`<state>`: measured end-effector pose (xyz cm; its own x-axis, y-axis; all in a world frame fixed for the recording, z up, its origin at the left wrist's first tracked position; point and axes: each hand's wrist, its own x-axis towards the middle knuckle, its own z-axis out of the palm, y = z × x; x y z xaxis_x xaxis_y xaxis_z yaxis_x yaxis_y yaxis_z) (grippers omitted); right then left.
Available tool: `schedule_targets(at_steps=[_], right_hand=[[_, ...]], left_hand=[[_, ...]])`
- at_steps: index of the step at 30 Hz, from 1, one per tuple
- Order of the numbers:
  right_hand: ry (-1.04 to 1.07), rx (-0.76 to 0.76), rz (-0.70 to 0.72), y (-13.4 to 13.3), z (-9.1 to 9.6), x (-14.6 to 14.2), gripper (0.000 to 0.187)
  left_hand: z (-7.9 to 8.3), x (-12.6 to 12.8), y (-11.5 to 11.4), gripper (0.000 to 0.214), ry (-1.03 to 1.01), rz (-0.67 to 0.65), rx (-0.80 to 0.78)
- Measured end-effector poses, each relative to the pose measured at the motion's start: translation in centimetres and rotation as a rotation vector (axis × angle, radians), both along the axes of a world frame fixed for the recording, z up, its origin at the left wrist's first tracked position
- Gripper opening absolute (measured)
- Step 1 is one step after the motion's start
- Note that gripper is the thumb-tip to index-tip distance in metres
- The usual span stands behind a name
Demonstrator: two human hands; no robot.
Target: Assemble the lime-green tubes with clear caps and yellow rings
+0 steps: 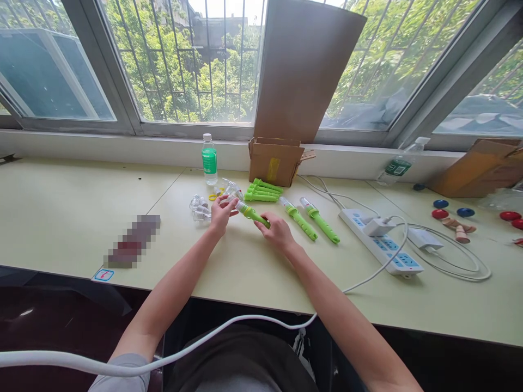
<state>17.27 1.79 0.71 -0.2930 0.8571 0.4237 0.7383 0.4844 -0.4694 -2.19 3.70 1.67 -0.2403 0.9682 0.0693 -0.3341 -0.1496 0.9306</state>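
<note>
In the head view, a green plastic stick with a clear cap (248,211) is held slantwise above the table between my hands. My left hand (221,215) has its fingers closed around the clear end. My right hand (278,232) grips the lower end of the green handle. To the right lie two similar sticks with clear caps, a nearer one (301,220) and a farther one (321,220). Several green handles (263,190) without caps are piled behind my hands. Loose clear caps (199,208) lie left of my left hand, with a yellow-handled item (216,194) behind it, partly hidden.
A water bottle (210,160) and an open cardboard box (273,162) stand at the back. A white power strip (382,242) with plugs and looping cables lies to the right, near red and blue balls (464,212). A white cable (229,324) crosses in front of my body.
</note>
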Motion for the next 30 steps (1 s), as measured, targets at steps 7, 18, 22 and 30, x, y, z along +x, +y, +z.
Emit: schedule_targets(at_steps=[7, 18, 22, 30], right_hand=[[0.002, -0.038, -0.009, -0.20, 0.21, -0.10, 0.029], [-0.001, -0.066, 0.013, -0.62, 0.59, -0.21, 0.024], [-0.030, -0.096, 0.015, -0.68, 0.88, -0.27, 0.032], [0.032, -0.105, 0.000, -0.64, 0.70, -0.36, 0.034]], left_hand=[[0.07, 0.12, -0.17, 0.055, 0.012, -0.001, -0.012], [-0.01, 0.07, -0.05, 0.054, -0.007, -0.030, -0.005], [-0.03, 0.13, -0.08, 0.054, -0.012, -0.038, -0.002], [0.01, 0.24, -0.10, 0.055, -0.091, -0.056, -0.013]])
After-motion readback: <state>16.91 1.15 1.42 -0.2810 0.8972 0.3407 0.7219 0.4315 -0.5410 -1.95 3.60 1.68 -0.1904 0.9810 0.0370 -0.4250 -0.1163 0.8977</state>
